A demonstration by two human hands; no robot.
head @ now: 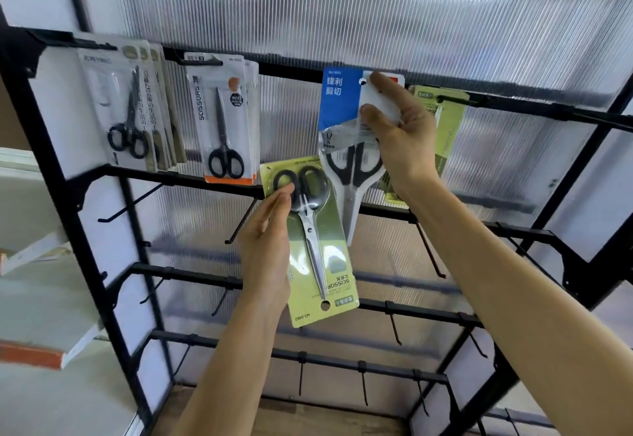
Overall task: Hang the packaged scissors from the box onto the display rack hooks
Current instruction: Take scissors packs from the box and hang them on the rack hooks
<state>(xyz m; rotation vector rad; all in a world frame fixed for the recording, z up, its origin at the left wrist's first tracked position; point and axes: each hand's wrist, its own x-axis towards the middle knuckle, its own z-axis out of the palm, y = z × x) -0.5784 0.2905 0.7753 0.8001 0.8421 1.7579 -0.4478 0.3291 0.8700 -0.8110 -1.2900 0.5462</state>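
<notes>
Two scissor packs in hand at the display rack (191, 180).
Right hand (400, 134): fingers clamped on top of blue-and-white pack (337, 100), black handles hanging below them, card top at the upper rail. Left hand (267, 240): fingers pinch edge of green pack (329, 247), held upside down, black handles by the fingertips.

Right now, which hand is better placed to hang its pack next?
Probably the right hand: it pinches the blue pack upright, its hole near the top rail. The left hand holds the green pack upside down, hole at the bottom.
</notes>
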